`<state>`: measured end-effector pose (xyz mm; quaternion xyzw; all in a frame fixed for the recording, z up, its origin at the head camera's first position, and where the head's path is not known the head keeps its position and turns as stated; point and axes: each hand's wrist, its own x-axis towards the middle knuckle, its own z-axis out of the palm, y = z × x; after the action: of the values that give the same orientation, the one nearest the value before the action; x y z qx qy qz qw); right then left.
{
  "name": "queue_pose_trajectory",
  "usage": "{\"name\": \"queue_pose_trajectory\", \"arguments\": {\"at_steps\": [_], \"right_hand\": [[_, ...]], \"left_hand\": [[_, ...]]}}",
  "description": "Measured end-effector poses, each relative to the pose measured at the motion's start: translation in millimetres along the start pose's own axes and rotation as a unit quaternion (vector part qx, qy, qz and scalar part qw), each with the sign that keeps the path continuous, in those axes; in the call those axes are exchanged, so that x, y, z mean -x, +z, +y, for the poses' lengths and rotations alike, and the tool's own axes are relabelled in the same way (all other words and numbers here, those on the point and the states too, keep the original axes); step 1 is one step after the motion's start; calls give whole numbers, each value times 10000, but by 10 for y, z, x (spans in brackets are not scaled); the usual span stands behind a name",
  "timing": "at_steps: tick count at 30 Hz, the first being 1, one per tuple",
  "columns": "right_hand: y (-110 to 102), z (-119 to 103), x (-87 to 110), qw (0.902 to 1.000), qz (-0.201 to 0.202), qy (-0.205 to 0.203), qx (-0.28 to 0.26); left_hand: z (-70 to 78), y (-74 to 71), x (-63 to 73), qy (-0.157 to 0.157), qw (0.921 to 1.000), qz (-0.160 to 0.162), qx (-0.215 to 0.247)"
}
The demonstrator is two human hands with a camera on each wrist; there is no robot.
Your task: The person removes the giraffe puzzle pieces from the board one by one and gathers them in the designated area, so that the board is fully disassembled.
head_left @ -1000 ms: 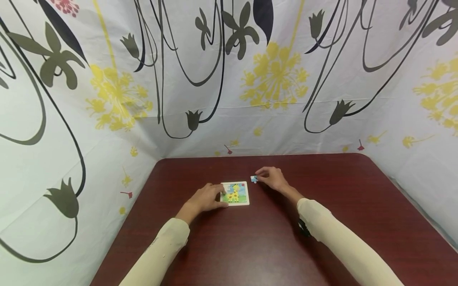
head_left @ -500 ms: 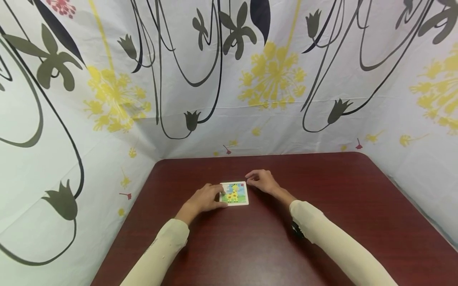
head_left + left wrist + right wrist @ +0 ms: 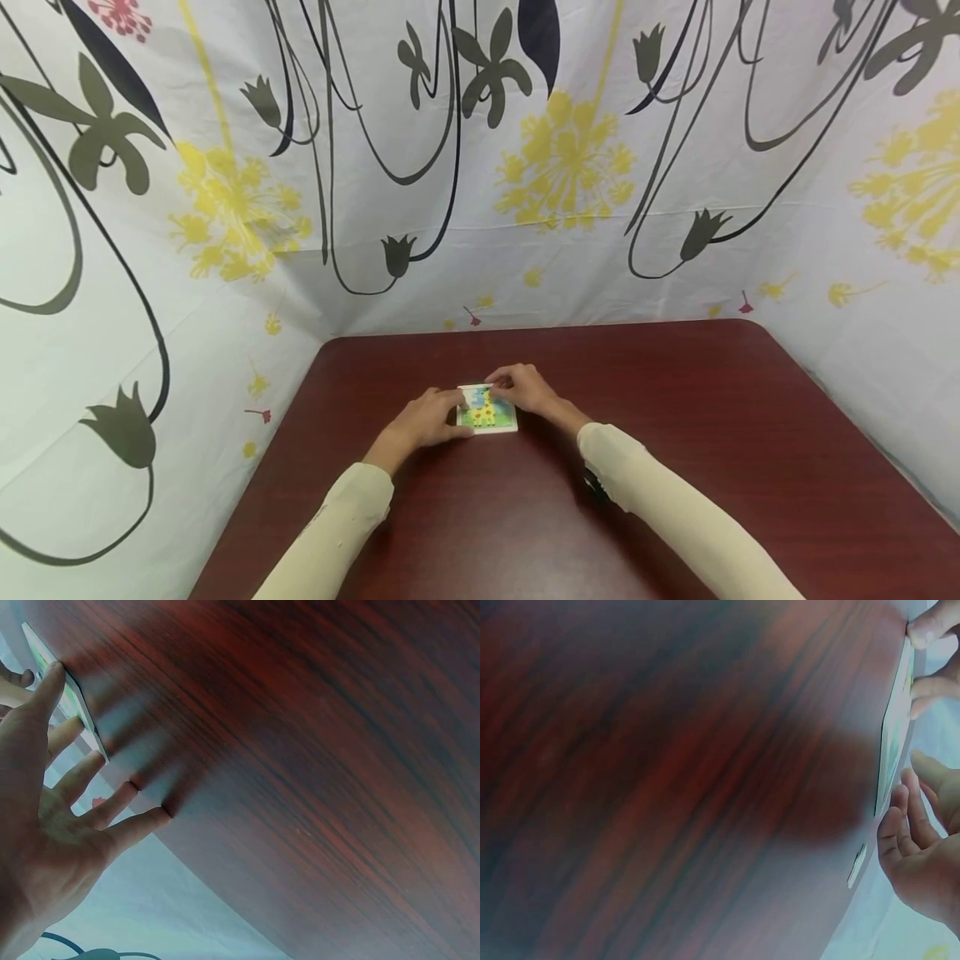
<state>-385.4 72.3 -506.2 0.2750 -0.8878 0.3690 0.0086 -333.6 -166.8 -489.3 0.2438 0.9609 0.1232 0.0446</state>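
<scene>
A shallow white-rimmed jigsaw puzzle with a yellow giraffe picture (image 3: 487,414) lies flat on the table. My left hand (image 3: 426,418) rests at its left side with fingers spread and fairly straight; in the left wrist view the thumb and nearest fingers touch its edge and top. Over the puzzle's far right part hovers my right hand (image 3: 525,390), fingers bent loosely and tips close to the surface. The right wrist view shows no piece between those fingertips. There, a small flat puzzle piece (image 3: 857,865) lies on the table by the right hand; the head view hides it.
The dark red-brown tabletop (image 3: 480,517) spreads around the puzzle, with rounded far corners. White cloth with flower prints (image 3: 420,192) hangs close behind the table's far edge and along its sides.
My right hand has moved left, from beside a small blue puzzle piece to above the puzzle's far edge, and now covers that piece's spot. The left hand stays on the puzzle.
</scene>
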Motion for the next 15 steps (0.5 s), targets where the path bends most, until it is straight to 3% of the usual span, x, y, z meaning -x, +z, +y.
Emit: {"name": "queue_pose_trajectory", "arguments": {"at_steps": [15], "right_hand": [[153,-105,-132,9975,-571,154,383]], "left_hand": [[-17,-3,17,93,9999,48,33]]}}
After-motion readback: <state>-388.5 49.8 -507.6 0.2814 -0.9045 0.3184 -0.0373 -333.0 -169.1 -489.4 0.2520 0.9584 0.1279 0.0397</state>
